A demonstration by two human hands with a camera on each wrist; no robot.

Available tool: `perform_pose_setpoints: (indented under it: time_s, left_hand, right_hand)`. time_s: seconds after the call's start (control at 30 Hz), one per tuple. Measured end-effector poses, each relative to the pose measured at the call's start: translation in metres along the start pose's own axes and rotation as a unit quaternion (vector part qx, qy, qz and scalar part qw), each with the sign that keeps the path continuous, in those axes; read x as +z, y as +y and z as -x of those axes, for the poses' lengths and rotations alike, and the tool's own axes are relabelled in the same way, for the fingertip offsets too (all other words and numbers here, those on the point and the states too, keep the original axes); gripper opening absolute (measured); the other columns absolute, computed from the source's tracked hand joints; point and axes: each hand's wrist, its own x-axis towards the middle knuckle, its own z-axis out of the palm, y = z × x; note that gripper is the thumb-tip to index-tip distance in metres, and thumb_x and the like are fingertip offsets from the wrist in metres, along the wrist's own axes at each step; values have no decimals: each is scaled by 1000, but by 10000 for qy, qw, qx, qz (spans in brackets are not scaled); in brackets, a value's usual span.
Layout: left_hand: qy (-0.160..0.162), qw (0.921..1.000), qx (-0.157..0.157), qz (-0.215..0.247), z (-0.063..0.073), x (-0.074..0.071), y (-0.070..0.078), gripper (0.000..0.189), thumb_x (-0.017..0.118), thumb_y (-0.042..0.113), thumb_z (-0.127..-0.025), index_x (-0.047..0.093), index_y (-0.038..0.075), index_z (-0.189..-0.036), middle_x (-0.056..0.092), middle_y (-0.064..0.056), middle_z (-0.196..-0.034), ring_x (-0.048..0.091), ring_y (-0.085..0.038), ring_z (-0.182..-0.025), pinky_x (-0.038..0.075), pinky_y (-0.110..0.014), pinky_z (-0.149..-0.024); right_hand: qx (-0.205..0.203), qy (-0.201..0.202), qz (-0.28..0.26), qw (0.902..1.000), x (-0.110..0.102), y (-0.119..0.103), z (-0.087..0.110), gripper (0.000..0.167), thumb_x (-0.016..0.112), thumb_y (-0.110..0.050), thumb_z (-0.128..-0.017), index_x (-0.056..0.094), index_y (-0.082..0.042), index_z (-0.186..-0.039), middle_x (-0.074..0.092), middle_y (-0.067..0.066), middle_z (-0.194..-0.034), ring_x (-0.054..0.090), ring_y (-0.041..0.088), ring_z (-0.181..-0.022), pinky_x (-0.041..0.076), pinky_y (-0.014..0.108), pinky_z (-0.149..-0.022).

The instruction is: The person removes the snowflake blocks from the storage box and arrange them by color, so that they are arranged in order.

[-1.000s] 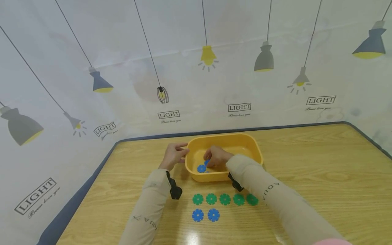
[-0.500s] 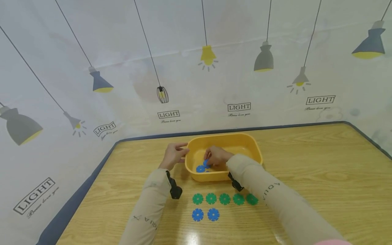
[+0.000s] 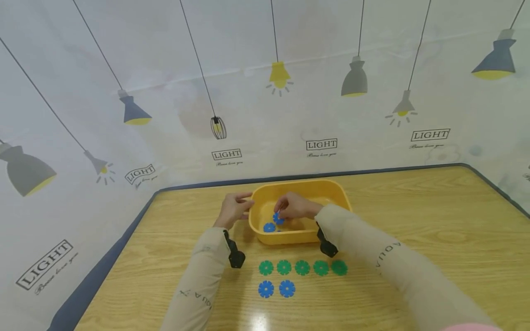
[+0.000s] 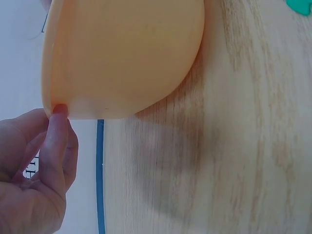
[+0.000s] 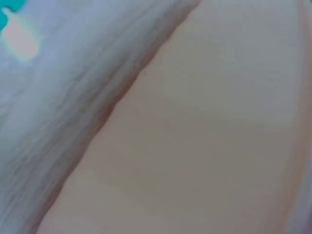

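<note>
A yellow plastic tub [image 3: 304, 236] stands on the wooden table, with several blue notched plastic discs inside. My left hand [image 3: 232, 210] grips its left rim; in the left wrist view, the left hand [image 4: 41, 165] has fingertips against the outer wall just below the rim. Within the tub, my right hand [image 3: 296, 205] pinches a blue notched disc [image 3: 278, 218], raised slightly off the bottom. Another blue disc [image 3: 269, 227] lies to its left. The front wall mostly hides a further one. In the right wrist view, mainly a blurred sleeve [image 5: 83, 83] and the tub [image 5: 195, 136] appear.
In front of the tub, several green notched discs [image 3: 302, 267] form a row on the table [image 3: 414, 220]. Two blue discs [image 3: 287, 288] lie below that row's left end. Behind the table hangs a lamp-patterned sheet [image 3: 256, 101].
My right hand has lifted a little with the blue disc, and the right forearm has shifted rightward. My left hand stays at the tub's rim.
</note>
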Motion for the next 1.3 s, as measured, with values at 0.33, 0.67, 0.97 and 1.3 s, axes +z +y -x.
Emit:
perform_pose_setpoints:
  time_s: [0.33,0.67,0.97,1.3]
  left_hand:
    - [-8,10000,-72,7,-1,0,0,37,59,7,-84,55,5,-121,58,-19,-101,62,-24,-81,55,-30,-62]
    - [25,10000,-71,-56,-1,1,0,36,59,7,-84,55,5,-120,58,-19,-100,63,-24,-80,55,-30,-61]
    - [15,9999,-60,-83,-1,1,0,37,59,8,-85,55,4,-121,57,-19,-101,62,-28,-86,55,-29,-61]
    - [48,9999,-66,-64,-1,1,1,36,59,7,-84,55,4,-120,57,-18,-99,62,-23,-80,55,-28,-61]
  right_hand:
    - [-602,117,-661,9959,-11,-3,38,17,55,1,-83,59,7,-98,58,10,-86,57,17,-76,54,34,-72]
    - [-1051,100,-1162,9876,-23,-5,80,18,55,1,-84,58,9,-100,59,9,-84,57,16,-75,53,35,-73]
    - [-1437,-480,-981,9836,-5,2,111,13,61,-3,-81,62,5,-92,61,7,-80,56,14,-71,53,27,-63]
    - [-1430,-843,-737,9834,35,27,126,8,63,-1,-79,64,-1,-87,61,2,-80,54,7,-70,50,20,-62]
